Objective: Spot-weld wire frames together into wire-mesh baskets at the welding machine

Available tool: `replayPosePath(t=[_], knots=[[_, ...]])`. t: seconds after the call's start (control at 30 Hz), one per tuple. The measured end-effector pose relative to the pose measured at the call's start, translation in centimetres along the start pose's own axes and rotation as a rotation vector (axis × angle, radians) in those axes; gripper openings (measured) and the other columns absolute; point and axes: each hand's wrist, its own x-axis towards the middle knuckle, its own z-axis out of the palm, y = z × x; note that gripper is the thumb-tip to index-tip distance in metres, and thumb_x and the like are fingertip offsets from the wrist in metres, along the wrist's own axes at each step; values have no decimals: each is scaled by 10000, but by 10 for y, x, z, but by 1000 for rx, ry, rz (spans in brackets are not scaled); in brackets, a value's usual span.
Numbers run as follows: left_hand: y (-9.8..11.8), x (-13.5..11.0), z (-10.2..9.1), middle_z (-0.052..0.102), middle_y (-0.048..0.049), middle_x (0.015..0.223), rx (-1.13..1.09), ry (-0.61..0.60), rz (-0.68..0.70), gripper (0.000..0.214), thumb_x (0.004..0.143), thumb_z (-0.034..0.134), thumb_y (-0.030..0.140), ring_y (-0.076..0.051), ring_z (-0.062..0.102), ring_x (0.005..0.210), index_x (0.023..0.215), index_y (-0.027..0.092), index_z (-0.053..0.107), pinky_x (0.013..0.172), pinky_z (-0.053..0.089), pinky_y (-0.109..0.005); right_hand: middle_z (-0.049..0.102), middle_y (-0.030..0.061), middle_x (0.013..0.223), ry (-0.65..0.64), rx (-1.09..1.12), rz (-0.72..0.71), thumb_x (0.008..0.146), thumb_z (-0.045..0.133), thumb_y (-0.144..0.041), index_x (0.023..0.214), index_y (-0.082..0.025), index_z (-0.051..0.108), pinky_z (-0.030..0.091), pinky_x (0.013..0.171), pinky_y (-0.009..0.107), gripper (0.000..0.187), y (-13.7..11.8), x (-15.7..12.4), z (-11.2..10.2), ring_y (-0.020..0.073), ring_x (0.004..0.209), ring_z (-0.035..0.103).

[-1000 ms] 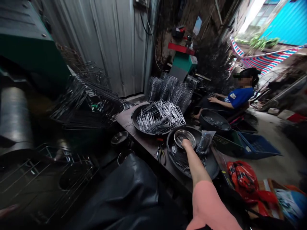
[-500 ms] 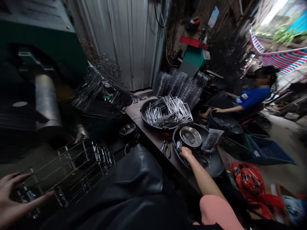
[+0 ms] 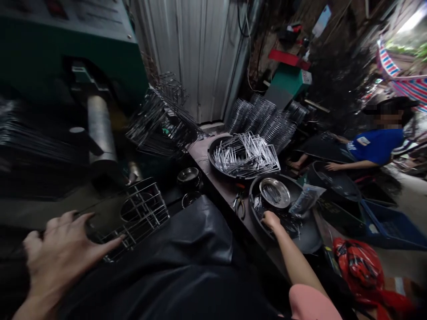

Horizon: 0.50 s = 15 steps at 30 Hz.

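The left hand (image 3: 62,251) is widely opened, with fingers spread and thumb stretched to the side, just beside a wire basket (image 3: 147,209) which lies low at the left, near the roller of a green machine (image 3: 110,49); I see nothing held in it, and whether the thumb touches the wires I cannot tell. The right hand (image 3: 271,220) reaches into a wide dark pan (image 3: 310,238) on the table (image 3: 199,151), its fingers bent down at the loose thin wire pieces (image 3: 290,226) — if they already have hold of one, the picture does not show. In the same pan sit a round metal dish (image 3: 275,193) with small pieces in it and a clear plastic bag (image 3: 305,200). As for how far the work has come, I judge that the basket is well advanced, because its long and cross wires already make a grid with a raised end, though its near part is dark and I cannot say if it is complete. Much material seems to be left: the loose pieces here, and a heap of bent wire frames (image 3: 247,155) in the neighbouring pan — both look plentiful. Pliers (image 3: 240,206) lie on the table, untouched.
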Motion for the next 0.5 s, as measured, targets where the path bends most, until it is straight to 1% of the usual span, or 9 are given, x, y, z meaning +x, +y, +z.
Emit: replayPosePath(t=[0.1, 0.2, 0.27, 0.3, 0.37, 0.4, 0.43, 0.47, 0.5], knots=[[14, -2, -15, 511, -191, 1211, 32, 91, 33, 680, 635, 504, 572, -316, 435, 1102, 1112, 87, 509, 900, 330, -491, 705, 66, 851, -5, -8, -13, 777, 583, -208, 868, -189, 694, 436, 612, 211, 145, 2, -7, -4, 170, 820, 666], [19, 1, -13, 501, -202, 1214, -1, 140, 42, 685, 628, 561, 553, -336, 422, 1126, 1115, 74, 508, 912, 322, -513, 706, 59, 785, -17, -43, -39, 739, 592, -158, 789, -191, 697, 443, 582, 211, 121, 9, -11, -14, 170, 757, 679], [20, 4, -9, 491, -213, 1224, -37, 157, 41, 692, 628, 580, 544, -349, 417, 1142, 1126, 69, 507, 943, 300, -526, 705, 93, 775, -17, -93, -31, 705, 584, -110, 709, -173, 691, 452, 573, 237, 124, 13, -13, -23, 205, 751, 685], [21, 6, -6, 486, -217, 1229, -56, 163, 37, 695, 626, 587, 541, -354, 415, 1148, 1132, 71, 506, 956, 290, -533, 704, 116, 781, 8, -120, -18, 705, 568, -101, 693, -164, 687, 460, 577, 259, 135, 14, -15, -29, 229, 761, 685], [21, 10, -2, 478, -224, 1241, -92, 171, 38, 703, 618, 595, 543, -363, 407, 1161, 1141, 82, 504, 973, 269, -553, 702, 143, 820, 122, -117, -42, 727, 540, -119, 742, -166, 689, 476, 615, 304, 157, 9, -24, -45, 262, 799, 678], [22, 11, -1, 473, -227, 1250, -108, 174, 42, 707, 613, 599, 545, -368, 400, 1169, 1143, 88, 504, 978, 260, -563, 703, 137, 849, 193, -64, -104, 741, 532, -139, 794, -179, 689, 482, 648, 317, 170, 1, -31, -54, 261, 823, 672], [23, 12, -1, 467, -230, 1260, -123, 175, 46, 709, 609, 602, 546, -373, 392, 1179, 1145, 92, 504, 983, 251, -572, 703, 121, 882, 254, 25, -212, 756, 525, -164, 847, -196, 684, 484, 689, 322, 186, -12, -41, -63, 249, 848, 665], [25, 13, -1, 461, -233, 1270, -136, 174, 52, 712, 606, 606, 546, -377, 384, 1189, 1148, 94, 505, 989, 241, -579, 703, 95, 906, 288, 141, -358, 762, 525, -183, 890, -216, 676, 483, 729, 318, 201, -29, -52, -72, 229, 863, 657], [26, 14, -1, 454, -236, 1279, -145, 175, 58, 716, 601, 611, 543, -381, 375, 1200, 1149, 93, 507, 994, 233, -585, 699, 75, 933, 281, 271, -530, 774, 514, -197, 911, -225, 671, 476, 766, 306, 210, -51, -65, -80, 207, 881, 647]])
